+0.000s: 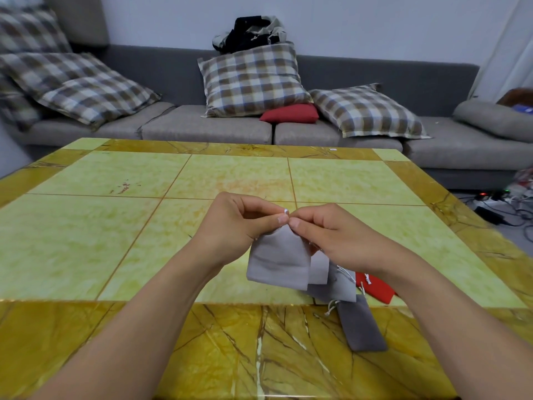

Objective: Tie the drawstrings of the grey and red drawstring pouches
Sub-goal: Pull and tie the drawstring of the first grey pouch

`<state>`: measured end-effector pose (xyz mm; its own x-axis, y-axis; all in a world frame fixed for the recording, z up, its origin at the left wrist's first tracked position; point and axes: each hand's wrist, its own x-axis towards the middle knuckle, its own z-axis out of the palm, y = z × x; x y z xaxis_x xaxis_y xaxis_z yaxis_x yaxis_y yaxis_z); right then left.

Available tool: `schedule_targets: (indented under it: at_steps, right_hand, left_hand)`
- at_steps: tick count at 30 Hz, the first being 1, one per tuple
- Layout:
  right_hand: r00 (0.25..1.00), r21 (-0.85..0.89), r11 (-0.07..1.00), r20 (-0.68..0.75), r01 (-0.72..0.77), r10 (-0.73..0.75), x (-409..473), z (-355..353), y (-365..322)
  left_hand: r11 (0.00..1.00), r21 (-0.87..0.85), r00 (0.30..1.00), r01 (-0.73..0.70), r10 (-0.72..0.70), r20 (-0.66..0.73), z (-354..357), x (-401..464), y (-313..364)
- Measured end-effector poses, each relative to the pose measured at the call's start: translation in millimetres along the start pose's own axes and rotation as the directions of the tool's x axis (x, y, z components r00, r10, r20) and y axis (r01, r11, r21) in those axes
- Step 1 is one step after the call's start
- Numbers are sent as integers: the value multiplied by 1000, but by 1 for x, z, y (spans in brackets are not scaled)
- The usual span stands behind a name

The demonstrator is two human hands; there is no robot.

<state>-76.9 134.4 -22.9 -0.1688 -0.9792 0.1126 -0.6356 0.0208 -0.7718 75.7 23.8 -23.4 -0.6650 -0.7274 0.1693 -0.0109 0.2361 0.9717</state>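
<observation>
Both hands (284, 223) at grey pouch (278, 259) mouth, mid-table (115, 226).

Landmark: sofa (230, 128), grey, along the wall
Table (115, 174): in front of the sofa, yellow-green tiles, amber veined border
Plaid cushions (253, 79): on the sofa, left, middle and right
Red cushion (290, 113): on the sofa seat, under the middle plaid one
Clothes (251, 31): piled on the sofa back
Cables (501, 203): on the floor, right of the sofa
</observation>
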Motion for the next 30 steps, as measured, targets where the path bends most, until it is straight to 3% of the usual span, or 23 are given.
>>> schedule_targets:
  at_steps: [4,8,12,19,26,30]
  right_hand:
    - [999,-117,993,-51,-10,4,2,0,-2]
    - [991,-322,947,-122,19,-61,0,2,-5]
    - [951,-245,965,-266,93,-159,0,1,-4]
    - [919,-207,944,-250,258,-306,0,-5,-3]
    - [913,-293,906,-178,306,-366,4,0,-2]
    - [924,-242,934,-214,263,-316,3,1,-1]
  left_hand:
    - [1000,11,1000,-6,6,4,-2,1,-2]
    - [992,112,993,-51,39,110,-1,1,-6]
    - [986,154,991,-68,49,121,-1,0,-5]
    - [990,-17,977,140,-136,167,-6,-1,-1]
    - [986,28,971,163,-165,174,-11,-1,1]
    - [984,-42,974,172,-163,155,-7,-2,1]
